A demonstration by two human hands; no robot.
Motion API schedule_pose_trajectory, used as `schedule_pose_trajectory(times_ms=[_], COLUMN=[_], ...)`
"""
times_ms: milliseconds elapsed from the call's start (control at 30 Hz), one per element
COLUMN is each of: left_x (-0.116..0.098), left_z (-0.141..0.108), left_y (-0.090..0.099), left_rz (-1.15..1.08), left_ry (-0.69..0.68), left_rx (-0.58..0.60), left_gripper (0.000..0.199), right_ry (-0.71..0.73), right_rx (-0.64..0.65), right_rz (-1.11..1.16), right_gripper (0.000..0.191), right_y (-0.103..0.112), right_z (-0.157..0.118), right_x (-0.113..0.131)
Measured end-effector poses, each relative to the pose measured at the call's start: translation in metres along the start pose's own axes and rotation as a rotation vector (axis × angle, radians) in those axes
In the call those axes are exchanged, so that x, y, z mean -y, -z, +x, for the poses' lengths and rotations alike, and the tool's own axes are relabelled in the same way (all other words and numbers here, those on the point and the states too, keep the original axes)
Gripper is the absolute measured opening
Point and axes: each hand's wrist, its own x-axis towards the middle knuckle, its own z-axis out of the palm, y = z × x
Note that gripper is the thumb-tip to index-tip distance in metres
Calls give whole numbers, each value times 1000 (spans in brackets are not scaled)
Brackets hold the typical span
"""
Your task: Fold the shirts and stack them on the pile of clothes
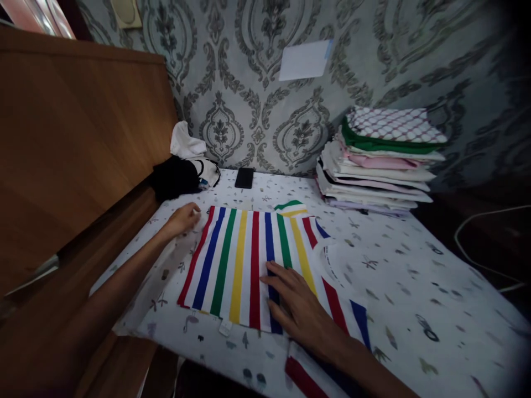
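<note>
Sleeve (306, 380) fabric of a striped shirt (244, 265) lies nearest, partly under the right forearm. The right hand (296, 307) rests palm down on the shirt's middle, fingers loosely spread, pressing lightly at most and pinching nothing. The shirt lies flat on a patterned sheet (398, 282), neckline toward the right, a small white label (225, 327) poking out along its near edge. It looks light, soft and limp, likely a thin knit that creases easily but won't break; the hem corners at the left end and the shoulders seem the best places to hold. Just beyond the far hem corner, the left hand (182, 218) is half curled, empty and apart from the cloth. Farther back are a dark flat rectangle (244, 178), crumpled clothes (176, 177) and a folded stack (377, 171).
</note>
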Motion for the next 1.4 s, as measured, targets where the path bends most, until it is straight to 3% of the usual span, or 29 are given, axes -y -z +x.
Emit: schedule_pose_trajectory(times_ms=[133,267,467,600,667,733,800,867,1100,1233,1400], left_x=[-17,-26,-19,-12,-10,-10,-11,-12,-16,-11,-2], left_z=[58,87,99,96,96,96,97,97,85,65,21], left_y=[-16,-26,-29,-33,-33,-34,-34,-34,-34,-31,-18], left_rz=[58,105,139,138,133,130,130,131,51,-56,-89], left_ry=[-31,-108,-168,-176,-160,-139,-117,-96,-63,-4,60], left_rx=[-18,42,0,3,8,13,14,12,-26,-28,13], left_gripper=[17,11,8,8,9,10,11,12,9,15,20], right_ry=[-69,61,359,448,453,430,406,379,11,-164,-202], right_rx=[89,229,323,337,305,261,234,227,215,203,156], right_rz=[61,140,294,333,254,133,39,36,662,973,1098], right_gripper=[43,46,28,20,26,28,17,15,11,13,14], right_y=[10,7,-9,-15,-22,-33,-43,-51,-44,-42,-49], right_z=[36,66,77,85,93,99,104,105,99,97,96], right_x=[15,40,59,67,78,92,105,114,109,105,100])
